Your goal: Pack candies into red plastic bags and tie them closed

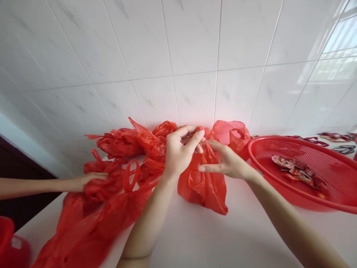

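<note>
A small red plastic bag (205, 188) hangs or stands over the white table in front of me. My left hand (182, 149) pinches the top of its handle between thumb and fingers. From the other side, my right hand (225, 160) reaches to the bag with thumb and fingers apart; its fingertips are partly hidden behind the handle. The bag's contents do not show. Behind my right hand, another red bag (230, 130) stands against the wall.
Several red bags (122, 143) are heaped at left, where another person's hand (90, 180) reaches in. A red mesh basket (290, 204) at right holds small printed packets (301, 171). The white table (212, 238) meets a tiled wall (195, 93). A red container (19, 249) sits lower left.
</note>
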### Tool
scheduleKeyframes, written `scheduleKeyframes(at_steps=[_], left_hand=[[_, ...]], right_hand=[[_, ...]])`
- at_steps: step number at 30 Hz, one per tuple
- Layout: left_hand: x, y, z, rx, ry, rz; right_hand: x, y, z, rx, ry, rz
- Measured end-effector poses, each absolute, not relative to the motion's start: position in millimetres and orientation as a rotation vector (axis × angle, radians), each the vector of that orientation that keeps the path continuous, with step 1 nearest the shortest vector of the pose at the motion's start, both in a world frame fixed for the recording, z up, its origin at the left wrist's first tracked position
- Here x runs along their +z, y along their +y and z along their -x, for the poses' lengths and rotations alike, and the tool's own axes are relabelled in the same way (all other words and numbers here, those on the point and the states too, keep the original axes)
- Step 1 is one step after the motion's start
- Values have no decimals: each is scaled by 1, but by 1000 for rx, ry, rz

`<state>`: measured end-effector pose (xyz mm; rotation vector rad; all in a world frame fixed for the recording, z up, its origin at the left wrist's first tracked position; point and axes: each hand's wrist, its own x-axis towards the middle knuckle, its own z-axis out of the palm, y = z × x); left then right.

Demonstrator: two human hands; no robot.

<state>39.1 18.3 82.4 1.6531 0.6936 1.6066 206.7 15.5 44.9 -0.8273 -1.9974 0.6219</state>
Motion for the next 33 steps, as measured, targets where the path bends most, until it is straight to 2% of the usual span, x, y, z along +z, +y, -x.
scheduleKeyframes(at_steps=[5, 8, 10, 13, 20, 27, 33], left_hand=[[80, 23, -28, 1729, 782, -1649], [80, 24, -11, 1773, 891, -1714], [81, 23, 4, 1754, 923, -1820], [84, 20, 23, 1616, 857, -2047], [87, 12, 23, 1220, 478, -2355], [72, 29, -4, 1239, 634, -2153], [64, 38, -17, 1284, 662, -1989]], right_hand=[[19, 19, -189, 834, -1720, 783], [20, 21, -188, 1104, -1421, 590], [23, 24, -191, 1273, -1212, 507], [26, 28, -196, 1355, -1081, 557], [24, 20, -199, 1098, -1576, 958], [34, 7, -201, 1505, -1868, 749], [29, 6, -192, 1384, -1791, 792]])
